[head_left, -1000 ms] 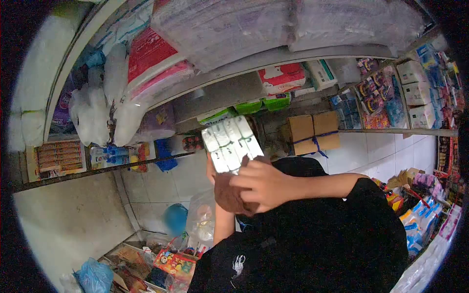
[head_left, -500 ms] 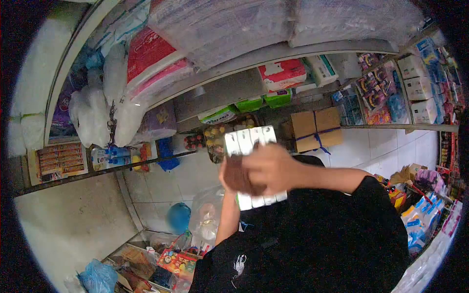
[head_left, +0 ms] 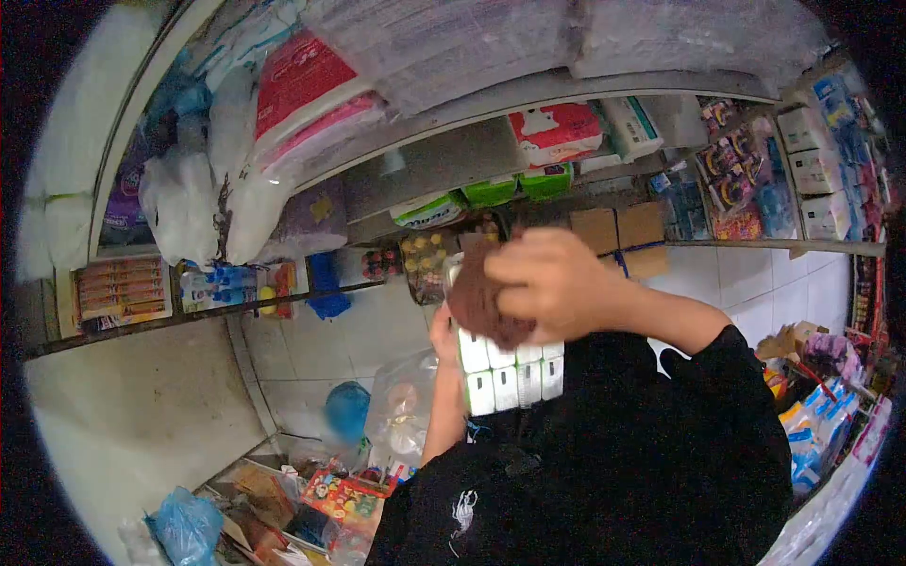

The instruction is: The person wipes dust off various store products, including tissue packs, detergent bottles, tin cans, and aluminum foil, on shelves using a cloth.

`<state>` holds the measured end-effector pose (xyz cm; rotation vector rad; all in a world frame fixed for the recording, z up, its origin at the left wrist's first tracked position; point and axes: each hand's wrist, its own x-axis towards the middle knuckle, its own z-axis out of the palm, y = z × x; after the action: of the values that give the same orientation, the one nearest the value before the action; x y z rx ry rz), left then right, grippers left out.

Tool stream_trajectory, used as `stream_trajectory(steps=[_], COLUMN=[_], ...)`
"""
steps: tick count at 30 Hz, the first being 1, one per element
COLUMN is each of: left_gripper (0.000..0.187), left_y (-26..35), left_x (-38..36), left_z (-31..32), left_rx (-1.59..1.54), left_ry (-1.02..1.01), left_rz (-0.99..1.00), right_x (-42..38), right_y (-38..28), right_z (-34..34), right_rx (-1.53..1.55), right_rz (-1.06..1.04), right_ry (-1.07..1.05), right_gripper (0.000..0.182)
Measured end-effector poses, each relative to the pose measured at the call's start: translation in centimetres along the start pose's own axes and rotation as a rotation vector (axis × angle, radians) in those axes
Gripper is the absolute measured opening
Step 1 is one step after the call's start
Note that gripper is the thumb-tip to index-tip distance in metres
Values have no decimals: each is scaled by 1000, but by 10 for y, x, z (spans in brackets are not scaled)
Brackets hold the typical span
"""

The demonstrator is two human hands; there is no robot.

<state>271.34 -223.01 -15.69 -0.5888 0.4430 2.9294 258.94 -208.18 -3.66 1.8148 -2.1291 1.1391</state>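
A white pack with green edges and rows of small dark marks point(head_left: 514, 382) is held upright before the chest. My left hand point(head_left: 442, 332) grips its left side, the fingers partly hidden behind it. In my right hand point(head_left: 543, 283) is a bunched dark brown cloth point(head_left: 486, 297), which lies against the upper part of the pack and covers some of it. The fingers of the right hand are curled round the cloth, slightly blurred.
Overhead, a shelf point(head_left: 444, 123) bears plastic-wrapped packs. A cardboard box point(head_left: 642, 226) tied with blue string stands behind the right hand. Blue bag point(head_left: 189, 528) and other goods lie at lower left; more packages point(head_left: 821, 424) at right.
My right hand and the brown cloth have moved up over the pack, uncovering its lower rows and covering its top. The view has shifted slightly.
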Motion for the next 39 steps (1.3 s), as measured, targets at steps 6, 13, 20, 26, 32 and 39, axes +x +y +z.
stream_trajectory(steps=[6, 13, 20, 26, 32, 39], left_gripper=[49, 57, 54, 62, 65, 64], left_y=[4, -3, -9, -14, -17, -13], left_x=[3, -2, 1, -1, -1, 6], left_z=[-22, 4, -5, 5, 6, 14], left_rx=[-54, -38, 10, -18, -11, 67], left_ry=[-204, 13, -143, -52, 17, -121], left_rz=[-11, -50, 49, 41, 11, 128], right_x=[-13, -9, -20, -26, -20, -19], right_y=[-49, -22, -27, -35, -12, -15], right_z=[5, -22, -22, -20, -26, -14], right_rx=[282, -96, -128, 284, 121, -107], right_rz=[-8, 109, 283, 163, 227, 387], right_ry=[-660, -256, -265, -781, -517, -245], right_gripper=[22, 22, 20, 25, 25, 25])
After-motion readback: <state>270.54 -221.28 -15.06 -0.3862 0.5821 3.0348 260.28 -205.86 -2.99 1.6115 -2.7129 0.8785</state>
